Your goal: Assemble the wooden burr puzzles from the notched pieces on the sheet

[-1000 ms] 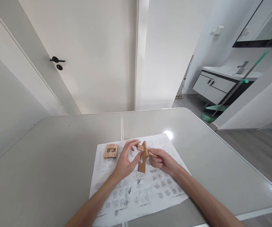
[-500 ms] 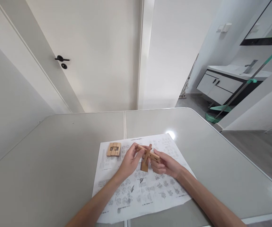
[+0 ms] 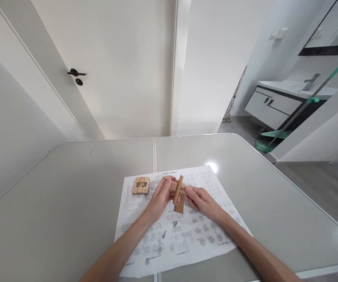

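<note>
Several wooden puzzle pieces are crossed together between my hands, above a printed paper sheet. My left hand is closed on the left end of the crossed pieces. From the right, my right hand pinches their other end between thumb and fingers. One narrow bar slants up across a flatter piece, and another flat piece points down toward the paper. How the pieces join in the middle is partly hidden by my fingers. A square wooden block puzzle with a gap at its centre lies left of my left hand.
The sheet, covered in small diagrams, lies on a grey table with a seam down its middle. Beyond the table's far edge is a white door. A sink cabinet and a green-handled broom and dustpan stand at the right.
The crossed pieces have been turned in my hands, so a flatter face and the slanting bar now face me. My right hand has shifted its grip, thumb on top. The square puzzle stays put.
</note>
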`<move>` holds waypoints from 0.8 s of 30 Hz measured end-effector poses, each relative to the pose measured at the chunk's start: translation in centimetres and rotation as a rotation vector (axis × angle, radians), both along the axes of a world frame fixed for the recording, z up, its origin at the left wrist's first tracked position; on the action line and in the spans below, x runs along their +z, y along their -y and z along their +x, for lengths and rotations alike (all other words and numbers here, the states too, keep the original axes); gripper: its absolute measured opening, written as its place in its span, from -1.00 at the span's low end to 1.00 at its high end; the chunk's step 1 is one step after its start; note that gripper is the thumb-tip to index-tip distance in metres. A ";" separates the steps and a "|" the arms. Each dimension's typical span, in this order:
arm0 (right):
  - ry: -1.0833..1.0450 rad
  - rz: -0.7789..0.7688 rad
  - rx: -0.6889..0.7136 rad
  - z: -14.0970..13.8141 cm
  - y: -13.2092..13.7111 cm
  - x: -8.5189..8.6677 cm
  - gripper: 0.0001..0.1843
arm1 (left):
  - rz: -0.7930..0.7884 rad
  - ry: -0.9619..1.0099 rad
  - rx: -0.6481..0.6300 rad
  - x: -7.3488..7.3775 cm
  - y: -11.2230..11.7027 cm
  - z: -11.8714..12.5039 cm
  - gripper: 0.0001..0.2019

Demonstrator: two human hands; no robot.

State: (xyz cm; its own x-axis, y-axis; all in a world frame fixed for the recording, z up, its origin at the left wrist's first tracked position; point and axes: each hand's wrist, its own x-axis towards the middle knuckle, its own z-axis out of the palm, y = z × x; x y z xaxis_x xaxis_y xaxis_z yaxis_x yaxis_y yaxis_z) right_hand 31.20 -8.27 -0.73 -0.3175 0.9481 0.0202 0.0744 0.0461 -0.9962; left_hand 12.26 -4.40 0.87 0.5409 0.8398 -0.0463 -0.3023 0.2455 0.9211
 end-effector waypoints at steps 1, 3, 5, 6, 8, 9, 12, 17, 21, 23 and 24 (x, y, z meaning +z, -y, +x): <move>0.002 0.000 0.006 0.1 0.0 0.0 -0.42 | -0.032 0.030 -0.020 0.1 -0.1 -0.1 -0.58; 0.003 -0.001 0.015 0.1 -0.1 -0.1 -0.42 | -0.096 0.068 -0.070 0.3 -0.3 -0.2 -0.52; 0.001 0.001 0.021 0.1 -0.1 -0.2 -0.42 | -0.153 0.093 -0.119 0.4 -0.4 -0.4 -0.49; -0.001 0.003 0.020 0.1 -0.1 -0.3 -0.42 | -0.174 0.109 -0.136 0.4 -0.4 -0.4 -0.49; 0.002 0.007 0.013 0.1 -0.1 -0.3 -0.43 | -0.196 0.145 -0.146 0.3 -0.5 -0.5 -0.52; 0.006 0.010 0.013 0.1 -0.1 -0.3 -0.43 | -0.201 0.158 -0.145 0.2 -0.5 -0.5 -0.53; 0.012 0.017 0.027 0.1 -0.1 -0.2 -0.44 | -0.216 0.162 -0.135 -0.1 -0.5 -0.5 -0.47; -0.022 0.006 0.038 0.2 -0.2 -0.1 -0.45 | -0.115 0.117 -0.152 0.0 -0.3 -0.7 -0.44; -0.070 0.002 0.008 0.3 -0.3 -0.4 -0.45 | -0.074 0.065 -0.194 0.5 -0.1 -0.9 -0.46; -0.094 -0.009 -0.015 0.3 -0.4 -0.5 -0.45 | -0.087 0.061 -0.193 0.7 0.0 -0.9 -0.55; -0.110 -0.018 -0.029 0.3 -0.4 -0.5 -0.45 | -0.100 0.060 -0.187 0.7 -0.1 -0.8 -0.58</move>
State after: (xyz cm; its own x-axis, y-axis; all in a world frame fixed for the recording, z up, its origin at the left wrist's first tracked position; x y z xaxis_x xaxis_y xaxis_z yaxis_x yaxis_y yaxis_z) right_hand 31.51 -7.88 -1.27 -0.2869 0.9573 0.0367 -0.0346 0.0279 -0.9990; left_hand 11.43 -4.33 1.61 0.6909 0.7177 -0.0872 -0.2963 0.3911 0.8713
